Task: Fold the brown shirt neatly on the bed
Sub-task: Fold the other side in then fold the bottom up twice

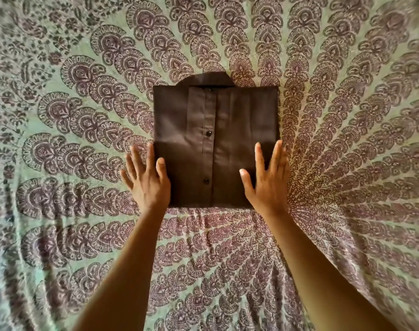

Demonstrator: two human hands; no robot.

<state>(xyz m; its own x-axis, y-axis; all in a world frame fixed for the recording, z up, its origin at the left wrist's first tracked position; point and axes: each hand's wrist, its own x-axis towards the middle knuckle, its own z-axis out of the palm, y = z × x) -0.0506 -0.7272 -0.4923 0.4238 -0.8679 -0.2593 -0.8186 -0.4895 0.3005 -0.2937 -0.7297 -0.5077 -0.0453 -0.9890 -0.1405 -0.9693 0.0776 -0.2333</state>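
Brown woven cloth, thin and soft by the look of it: the shirt lies as a tidy rectangle in the middle of the bed. Its collar is at the far end and its button placket runs down the centre, with two dark buttons showing.

The left hand is spread flat at the near left edge, thumb on the fabric and fingers over the patterned bedspread just beside it. The right hand is spread flat at the near right edge, thumb and forefinger over the shirt. Neither hand grips anything. Whether the palms press down or hover just above, I cannot tell.

The folding looks nearly finished, with only smoothing or one more fold left.

Such a shirt should be light and limp, holding a crease only loosely, so the layers are likely to slide apart if it is lifted by one corner. It is better taken at both near corners together, pinching all layers, or with flat palms slid under the long sides. The buttons and collar are the only stiff parts.
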